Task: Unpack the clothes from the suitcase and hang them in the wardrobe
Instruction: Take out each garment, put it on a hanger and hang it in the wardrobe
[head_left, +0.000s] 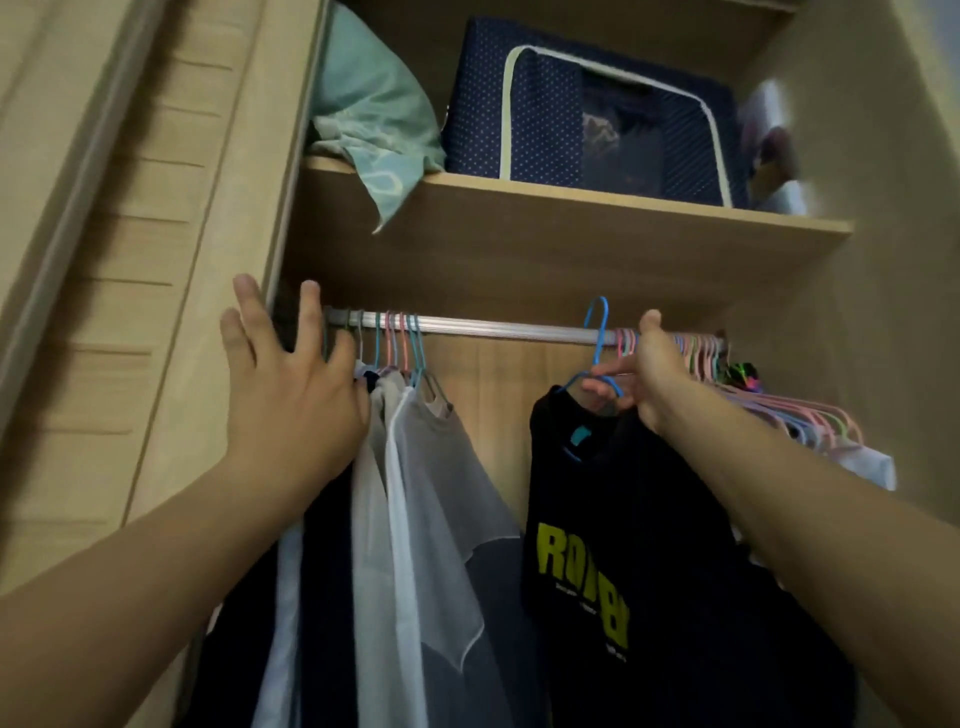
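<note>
A black T-shirt (639, 519) with large yellow-green block letters across the chest and a small teal label inside the collar hung from a blue hanger (597, 358) in the open middle of the wardrobe, below the silver rail (493, 328). The hanger's hook rose in front of the rail and slightly above it; whether it sat on the rail could not be told. The person's right hand (649, 374) pinched the hanger just under its hook, fingers curled around the wire at the shirt's neck. The left hand (291, 395), fingers spread and straight, pressed against a bunch of hanging clothes (415, 493) at the rail's left end: white, pale grey and dark pieces on pink and blue hangers. To the right of the T-shirt, a crowd of pastel hangers (789, 410) fanned out near the side wall. Above, the wooden shelf (571, 228) carried a navy dotted storage box (587, 119) with a pale trim and a teal pillow (369, 119) whose corner drooped over the edge. A louvred door (119, 260) stood at left.
</note>
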